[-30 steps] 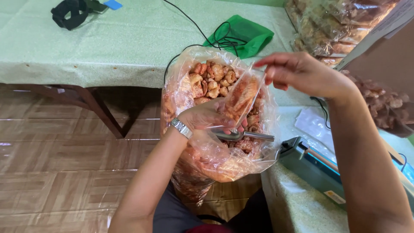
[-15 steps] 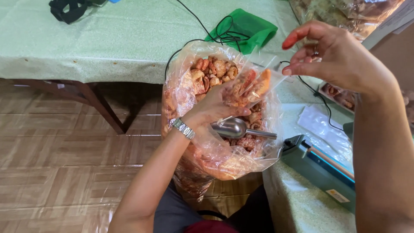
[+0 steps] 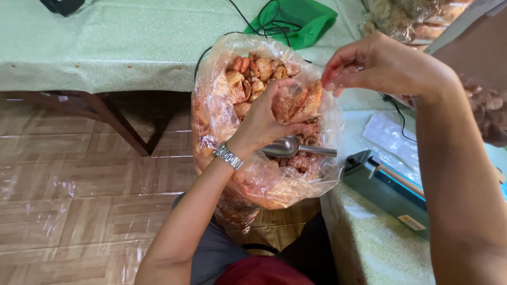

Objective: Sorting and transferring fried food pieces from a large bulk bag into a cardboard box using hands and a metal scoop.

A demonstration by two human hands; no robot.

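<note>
A big clear plastic bag (image 3: 211, 121) full of reddish-brown fried snack pieces (image 3: 253, 71) stands between my knees. My left hand (image 3: 266, 124), with a metal watch on the wrist, is inside the bag's mouth and grips a small clear bag of the snacks (image 3: 298, 103). My right hand (image 3: 380, 66) is raised above the big bag's right rim, pinching the top edge of that small bag with thumb and fingers. A metal scoop (image 3: 290, 146) lies on the snacks just under my left hand.
A teal heat sealer (image 3: 388, 187) sits on the speckled table at the right. Behind stands a table with a green cloth (image 3: 132, 42), a green pouch (image 3: 298, 18) and black cables. More packed snack bags (image 3: 412, 18) lie at the top right. Tiled floor is on the left.
My right hand came down and left from the upper right to the small bag's top. My left hand lifted the small bag slightly. The view shifted a little closer.
</note>
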